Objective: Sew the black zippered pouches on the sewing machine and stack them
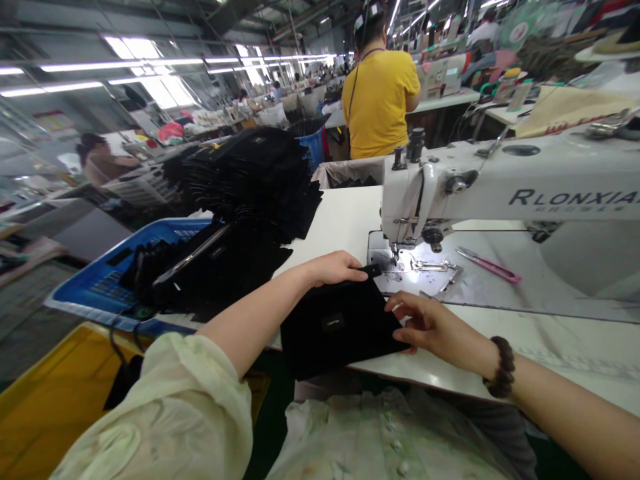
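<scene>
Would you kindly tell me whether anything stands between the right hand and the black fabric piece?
Nothing visible does: the right hand touches the black fabric piece at its right corner. The pink-handled snips lie farther off, beneath the sewing machine arm.

flat black fabric piece [350, 350]: label print [333, 323] too small to read | white metal sewing machine [485, 177]: cut off at right | yellow plastic bin [45, 413]: cut off lower left | distant workers [247, 101]: blurred
</scene>
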Demonstrator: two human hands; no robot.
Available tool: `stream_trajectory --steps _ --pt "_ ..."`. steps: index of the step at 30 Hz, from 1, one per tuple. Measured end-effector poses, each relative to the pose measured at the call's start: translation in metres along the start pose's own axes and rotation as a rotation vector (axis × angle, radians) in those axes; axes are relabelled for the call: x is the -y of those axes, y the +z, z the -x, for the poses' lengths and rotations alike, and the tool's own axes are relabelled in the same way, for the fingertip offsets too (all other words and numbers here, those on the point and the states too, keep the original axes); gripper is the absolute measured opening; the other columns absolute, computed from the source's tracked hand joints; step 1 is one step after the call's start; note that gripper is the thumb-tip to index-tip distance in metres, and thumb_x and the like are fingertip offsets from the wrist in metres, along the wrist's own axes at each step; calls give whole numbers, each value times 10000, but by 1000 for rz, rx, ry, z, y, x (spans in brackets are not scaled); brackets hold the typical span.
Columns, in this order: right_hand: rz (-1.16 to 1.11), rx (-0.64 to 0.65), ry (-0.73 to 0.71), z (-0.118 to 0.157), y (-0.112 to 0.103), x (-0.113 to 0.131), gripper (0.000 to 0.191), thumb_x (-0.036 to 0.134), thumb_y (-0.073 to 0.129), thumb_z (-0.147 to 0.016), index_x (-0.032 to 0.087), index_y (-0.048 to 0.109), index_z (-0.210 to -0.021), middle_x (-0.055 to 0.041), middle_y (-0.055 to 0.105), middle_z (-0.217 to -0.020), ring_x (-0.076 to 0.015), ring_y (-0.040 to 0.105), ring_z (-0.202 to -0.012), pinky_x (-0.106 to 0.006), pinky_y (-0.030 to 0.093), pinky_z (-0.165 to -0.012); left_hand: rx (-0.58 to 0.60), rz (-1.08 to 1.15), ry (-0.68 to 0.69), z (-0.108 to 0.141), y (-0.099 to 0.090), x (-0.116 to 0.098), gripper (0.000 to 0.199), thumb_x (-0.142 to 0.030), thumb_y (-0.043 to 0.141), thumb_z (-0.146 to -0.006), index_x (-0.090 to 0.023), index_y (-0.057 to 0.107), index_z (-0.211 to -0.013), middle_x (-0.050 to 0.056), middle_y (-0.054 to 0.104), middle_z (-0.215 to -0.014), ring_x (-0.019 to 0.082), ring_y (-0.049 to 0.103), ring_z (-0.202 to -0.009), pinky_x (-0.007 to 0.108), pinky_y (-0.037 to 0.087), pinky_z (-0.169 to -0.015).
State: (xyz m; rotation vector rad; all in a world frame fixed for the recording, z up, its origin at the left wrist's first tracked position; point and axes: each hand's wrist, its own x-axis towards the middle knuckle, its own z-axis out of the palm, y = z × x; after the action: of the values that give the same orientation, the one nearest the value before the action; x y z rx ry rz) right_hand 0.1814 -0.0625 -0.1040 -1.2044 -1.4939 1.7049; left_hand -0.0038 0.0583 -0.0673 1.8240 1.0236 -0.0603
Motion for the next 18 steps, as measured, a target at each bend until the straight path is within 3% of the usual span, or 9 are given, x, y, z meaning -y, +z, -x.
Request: stream_trajectory --steps 4,11,14,17,18 --pt "236 64 2 2 -8 3 206 220 505 -728 187 496 -932 33 453 -691 -92 483 -569 -252 470 -539 13 -27 -65 -7 3 -2 232 -323 488 -718 -119 592 -755 -24 518 -562 89 451 -501 200 355 -512" --pt "1077 152 -553 -4 -31 10 295 79 352 -803 163 519 -1031 -63 611 -807 -157 562 -711 -288 438 -634 -55 -201 -23 -25 3 -8 210 -295 489 -753 -136 624 -777 -38 504 -563 91 427 -528 200 320 -525" --pt "1302 87 -826 -6 -36 -6 328 64 310 -814 194 554 -990 -59 613 -758 -171 558 -650 -317 446 -606 -52 -280 1 -28 6 -16 150 -247 523 -756 -153 637 -783 -34 560 -632 107 493 -627 194 355 -598" --pt "1323 -103 -1057 -9 -46 -40 386 92 363 -774 256 535 -1078 -73 620 -950 -216 576 -808 -346 450 -642 -40 -348 -12 -36 7 -23 97 -196 563 -742 -158 652 -739 -28 616 -701 117 544 -708 182 383 -645" --pt "1291 -172 -1057 -13 -50 -54 419 93 381 -760 287 527 -1102 -62 608 -1013 -225 571 -854 -359 447 -672 -39 -364 -21 -40 7 -24 98 -199 572 -743 -154 658 -756 -20 631 -738 120 556 -734 179 392 -656"
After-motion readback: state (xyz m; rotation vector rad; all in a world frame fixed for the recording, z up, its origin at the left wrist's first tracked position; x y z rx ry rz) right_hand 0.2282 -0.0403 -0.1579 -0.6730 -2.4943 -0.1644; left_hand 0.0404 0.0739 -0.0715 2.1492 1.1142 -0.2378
